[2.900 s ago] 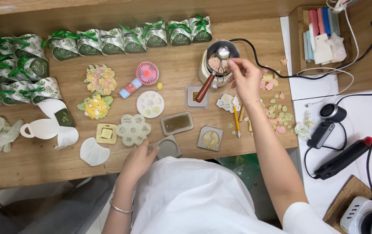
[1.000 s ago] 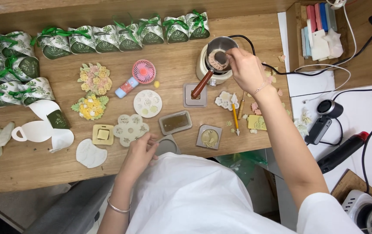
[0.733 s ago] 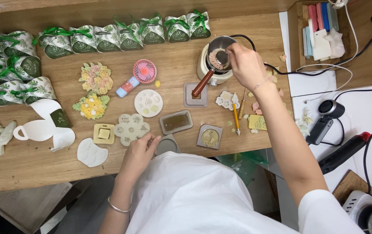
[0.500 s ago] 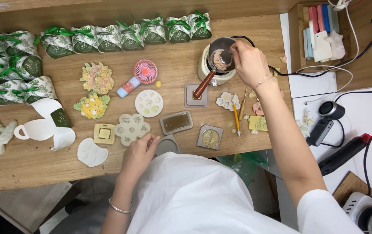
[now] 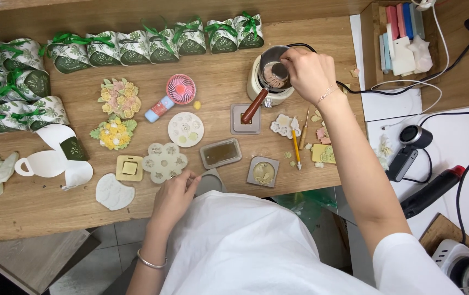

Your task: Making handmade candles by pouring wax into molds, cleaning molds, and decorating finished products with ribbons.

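The small metal pot sits on its warmer at the table's far edge. The right hand hovers over it, fingers pinched around something hidden. The left hand holds a grey mould, fingers curled.

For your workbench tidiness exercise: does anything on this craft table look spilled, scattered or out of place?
Yes. Small pale crumbs and broken bits lie scattered on the wooden table below the melting pot, around the yellow-handled tool. A black cord trails from the pot across the table edge. The moulds and green-ribboned boxes sit in order.
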